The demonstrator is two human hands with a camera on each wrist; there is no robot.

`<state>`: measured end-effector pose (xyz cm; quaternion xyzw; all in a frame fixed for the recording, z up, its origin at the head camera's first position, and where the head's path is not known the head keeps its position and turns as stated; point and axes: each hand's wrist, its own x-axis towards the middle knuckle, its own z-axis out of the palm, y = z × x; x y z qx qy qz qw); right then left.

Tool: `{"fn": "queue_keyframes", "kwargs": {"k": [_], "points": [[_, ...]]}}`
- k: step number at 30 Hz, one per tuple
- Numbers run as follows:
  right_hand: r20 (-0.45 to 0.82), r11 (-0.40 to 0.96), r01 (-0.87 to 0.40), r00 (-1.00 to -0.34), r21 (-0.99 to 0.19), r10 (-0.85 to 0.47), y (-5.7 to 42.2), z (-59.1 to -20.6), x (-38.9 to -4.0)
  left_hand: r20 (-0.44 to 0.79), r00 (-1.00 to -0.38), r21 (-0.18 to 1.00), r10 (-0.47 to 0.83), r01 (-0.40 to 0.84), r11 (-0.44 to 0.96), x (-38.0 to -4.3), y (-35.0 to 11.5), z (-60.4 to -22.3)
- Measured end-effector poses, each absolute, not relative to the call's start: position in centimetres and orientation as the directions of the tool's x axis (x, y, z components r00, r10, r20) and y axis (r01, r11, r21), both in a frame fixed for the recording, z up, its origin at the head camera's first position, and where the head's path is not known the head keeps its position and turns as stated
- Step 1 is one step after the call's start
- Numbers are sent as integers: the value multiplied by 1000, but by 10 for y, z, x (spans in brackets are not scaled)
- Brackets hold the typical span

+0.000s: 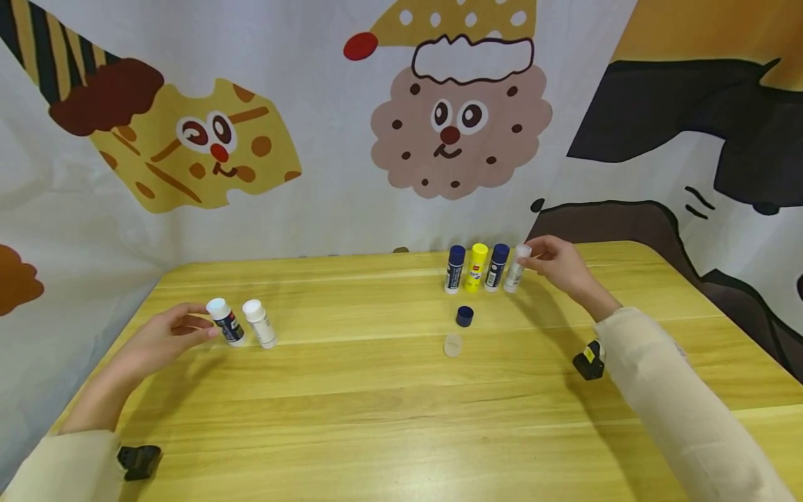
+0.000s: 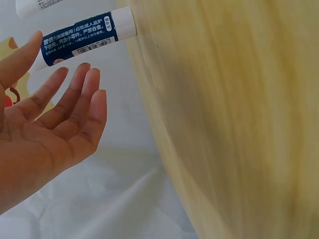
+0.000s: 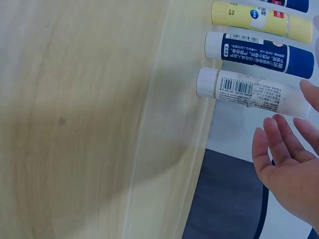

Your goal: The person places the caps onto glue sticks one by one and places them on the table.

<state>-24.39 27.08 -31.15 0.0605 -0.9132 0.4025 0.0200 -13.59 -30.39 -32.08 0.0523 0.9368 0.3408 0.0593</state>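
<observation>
My left hand (image 1: 164, 337) is beside a navy-labelled glue stick (image 1: 228, 323) that stands without its cap. Its fingers are loosely bent, with the fingertips right at the stick's white top. Next to that stands a white glue stick (image 1: 260, 325), also capless. At the back right, my right hand (image 1: 560, 267) pinches the translucent cap of another white glue stick (image 3: 244, 90) between thumb and fingers. That stick stands upright at the right end of a row with a navy glue stick (image 1: 497, 268), a yellow glue stick (image 1: 476, 269) and another navy one (image 1: 454, 270).
A navy cap (image 1: 465, 316) and a translucent cap (image 1: 452, 345) lie on the wooden table (image 1: 351, 418) in front of the row. Behind the table's back edge hangs a cloth (image 1: 332, 174) printed with cartoon figures.
</observation>
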Motion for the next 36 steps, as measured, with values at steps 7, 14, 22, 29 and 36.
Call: {"fn": "queue_keyframes", "kwargs": {"k": [7, 14, 22, 29, 36], "points": [[105, 671, -150, -989, -726, -107, 273, -308, -236, -95, -988, 642, 122, 33, 766, -136, -304, -320], [145, 687, -187, -982, -702, -119, 277, -306, -230, -80, -989, 649, 122, 42, 760, -138, -304, -321], [139, 710, -208, -978, -673, -155, 273, -304, -221, -71, -990, 649, 123, 48, 759, -139, -304, -321], [133, 689, -273, -959, -672, -250, 261, -304, -217, -85, -989, 654, 121, 36, 756, -140, -303, -320], [113, 654, -305, -941, -692, -319, 252, -310, -215, -86, -987, 654, 134, 45, 755, -142, -301, -321]]}}
